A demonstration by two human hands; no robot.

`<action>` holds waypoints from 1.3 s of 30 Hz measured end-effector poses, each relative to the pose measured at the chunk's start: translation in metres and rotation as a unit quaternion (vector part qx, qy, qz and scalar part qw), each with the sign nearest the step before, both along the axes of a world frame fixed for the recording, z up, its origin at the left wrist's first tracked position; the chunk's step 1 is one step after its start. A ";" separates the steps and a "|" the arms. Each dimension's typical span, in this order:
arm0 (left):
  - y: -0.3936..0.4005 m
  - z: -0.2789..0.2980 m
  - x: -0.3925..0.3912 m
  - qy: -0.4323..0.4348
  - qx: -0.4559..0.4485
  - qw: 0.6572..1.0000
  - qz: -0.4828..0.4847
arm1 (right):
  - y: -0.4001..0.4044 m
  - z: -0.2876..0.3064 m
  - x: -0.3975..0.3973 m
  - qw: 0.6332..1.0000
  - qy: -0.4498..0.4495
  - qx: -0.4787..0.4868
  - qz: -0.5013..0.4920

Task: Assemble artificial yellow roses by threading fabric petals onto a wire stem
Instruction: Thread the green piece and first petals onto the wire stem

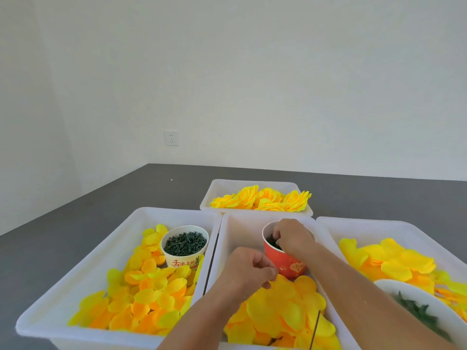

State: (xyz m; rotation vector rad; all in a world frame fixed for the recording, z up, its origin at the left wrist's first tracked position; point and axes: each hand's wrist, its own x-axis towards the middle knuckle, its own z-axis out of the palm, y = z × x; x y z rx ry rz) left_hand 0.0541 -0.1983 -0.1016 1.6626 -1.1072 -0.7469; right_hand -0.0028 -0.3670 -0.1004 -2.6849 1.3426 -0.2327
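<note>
The middle white tray (242, 223) holds a pile of yellow fabric petals (285, 317) and a red paper cup (285, 261) of small dark green pieces. My right hand (293, 236) reaches into the cup from the right, its fingertips curled into the dark pieces. My left hand (249, 270) hovers just in front of the cup, fingers curled, and pinches the edge of a yellow petal layer on top of the pile. A thin dark wire stem (316, 329) pokes up through the petals near the tray's front right.
The left tray (83, 251) holds more yellow petals and a white paper cup (185, 245) of dark green pieces. A far tray (214, 195) holds finished yellow roses (262, 199). The right tray (394, 228) has petals and a white bowl (417, 299) of green parts. All stand on a grey table (101, 198).
</note>
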 end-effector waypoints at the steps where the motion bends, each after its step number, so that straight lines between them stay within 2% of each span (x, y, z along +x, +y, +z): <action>1: 0.000 -0.001 0.000 -0.006 0.001 1.000 0.001 | 0.000 0.000 -0.001 1.000 0.004 -0.002 0.006; 5: -0.001 -0.002 0.002 -0.016 0.005 1.000 0.000 | 0.002 0.007 0.000 0.998 0.035 0.043 0.027; 11: 0.001 -0.005 0.004 -0.003 0.010 1.000 0.003 | 0.007 0.005 -0.001 0.998 0.023 -0.041 0.038; 19: 0.001 -0.005 0.004 0.002 0.009 1.000 0.004 | 0.007 0.002 -0.004 0.994 0.021 -0.096 0.038; 24: 0.002 -0.005 0.003 0.007 0.010 1.000 0.003 | 0.005 0.004 0.000 0.997 0.063 -0.044 0.033; 26: 0.002 -0.005 0.003 0.006 0.011 1.000 0.001 | 0.004 0.003 0.002 0.996 0.064 -0.051 0.041; 29: 0.001 -0.005 0.005 0.005 0.011 1.000 0.001 | 0.000 0.002 0.002 0.999 0.011 -0.045 0.023; 31: 0.000 -0.005 0.005 0.006 0.011 1.000 0.005 | -0.006 0.003 -0.001 0.995 -0.091 0.026 0.000; 33: 0.000 -0.005 0.006 0.009 0.008 1.000 0.007 | -0.009 0.007 -0.008 0.957 -0.247 0.149 -0.015; 35: 0.000 -0.005 0.006 0.006 0.003 1.000 0.007 | -0.007 0.010 -0.017 0.886 -0.375 0.271 -0.032; 39: 0.001 -0.002 0.004 0.001 -0.036 0.999 0.021 | 0.001 0.017 -0.033 0.735 -0.525 0.427 -0.031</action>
